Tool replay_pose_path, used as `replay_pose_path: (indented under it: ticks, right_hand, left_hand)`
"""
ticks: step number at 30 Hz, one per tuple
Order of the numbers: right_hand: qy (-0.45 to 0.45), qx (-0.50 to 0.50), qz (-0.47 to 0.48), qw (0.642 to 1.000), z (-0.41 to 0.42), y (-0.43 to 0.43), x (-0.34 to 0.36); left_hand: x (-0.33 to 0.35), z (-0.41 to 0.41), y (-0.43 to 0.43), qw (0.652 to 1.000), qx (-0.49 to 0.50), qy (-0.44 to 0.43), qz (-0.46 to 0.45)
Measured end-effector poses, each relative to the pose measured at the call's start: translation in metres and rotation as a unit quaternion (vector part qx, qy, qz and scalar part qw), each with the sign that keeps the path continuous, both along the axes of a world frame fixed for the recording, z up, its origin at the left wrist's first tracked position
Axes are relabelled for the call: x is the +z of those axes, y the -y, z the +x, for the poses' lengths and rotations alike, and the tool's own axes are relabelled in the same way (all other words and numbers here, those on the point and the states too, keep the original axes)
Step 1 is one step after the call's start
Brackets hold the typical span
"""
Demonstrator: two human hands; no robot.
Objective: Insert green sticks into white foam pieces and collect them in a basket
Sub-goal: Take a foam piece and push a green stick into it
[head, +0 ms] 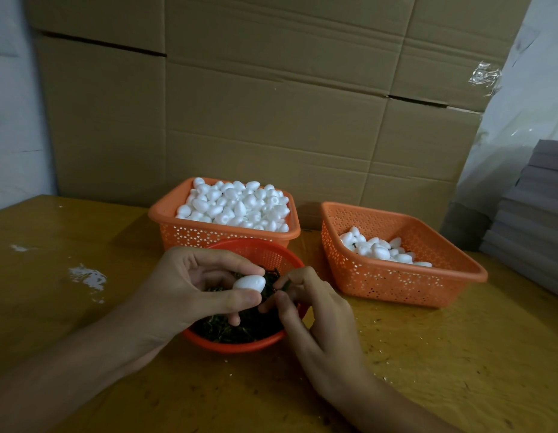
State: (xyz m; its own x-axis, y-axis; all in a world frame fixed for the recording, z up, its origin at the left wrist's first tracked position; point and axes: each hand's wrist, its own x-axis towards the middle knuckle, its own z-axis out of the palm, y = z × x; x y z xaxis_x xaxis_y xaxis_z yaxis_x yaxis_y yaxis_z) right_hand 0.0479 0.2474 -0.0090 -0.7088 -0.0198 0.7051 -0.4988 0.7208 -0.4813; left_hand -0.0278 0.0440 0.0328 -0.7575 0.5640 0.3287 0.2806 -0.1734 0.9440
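1. Pinching a white egg-shaped foam piece [249, 282] between thumb and fingertips, the left hand [190, 285] is hovering in the lower centre of the frame, above the round red basket [262, 250].
2. Just right of that foam piece, the right hand [312, 310] is curling its fingers, and its thumb and forefinger are gripping what looks like a dark green stick [285, 285]. Most of the stick is hidden, so whether its tip is touching the foam is unclear.
3. Under both hands, the round red basket is holding a dark tangle of loose sticks [240, 331].
4. Directly behind it, at the centre of the frame, a full orange basket [165, 215] is sitting heaped with plain foam eggs [237, 204].
5. At centre right, a second orange basket [396, 285] is holding a smaller pile of finished pieces [380, 250] against its far left corner, and at least one is showing a dark stem.
6. All three baskets are resting on a yellowish wooden table [443, 354], which is showing white smears [87, 278] at centre left.
7. Flattened cardboard sheets [271, 104] are standing across the upper frame, and a stack of grey boards [539, 198] is leaning in at the right edge.
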Motion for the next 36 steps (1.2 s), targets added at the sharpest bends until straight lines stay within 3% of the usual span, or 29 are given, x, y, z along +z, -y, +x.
replay_pose_path:
  ticks: [7, 18, 24, 36]
  right_hand:
    - [-0.002, -0.029, 0.037, 0.999, 0.0002, 0.0016, 0.0011]
    - [-0.117, -0.12, 0.105, 0.98, -0.001, 0.0019, -0.0023]
    - [-0.082, -0.084, 0.024, 0.993, -0.0018, -0.0023, -0.0036]
    - [-0.094, -0.043, -0.041, 0.994, 0.0005, -0.0003, -0.0061]
  left_hand:
    - [0.0004, 0.0002, 0.0, 1.0, 0.021, 0.016, -0.004]
    - [0.0, 0.0004, -0.0017, 0.998, 0.037, 0.022, 0.034]
    - [-0.0023, -0.0001, -0.0032, 0.999, 0.034, 0.015, 0.039]
    - [-0.0015, 0.0023, -0.0044, 0.999, 0.045, 0.014, 0.026]
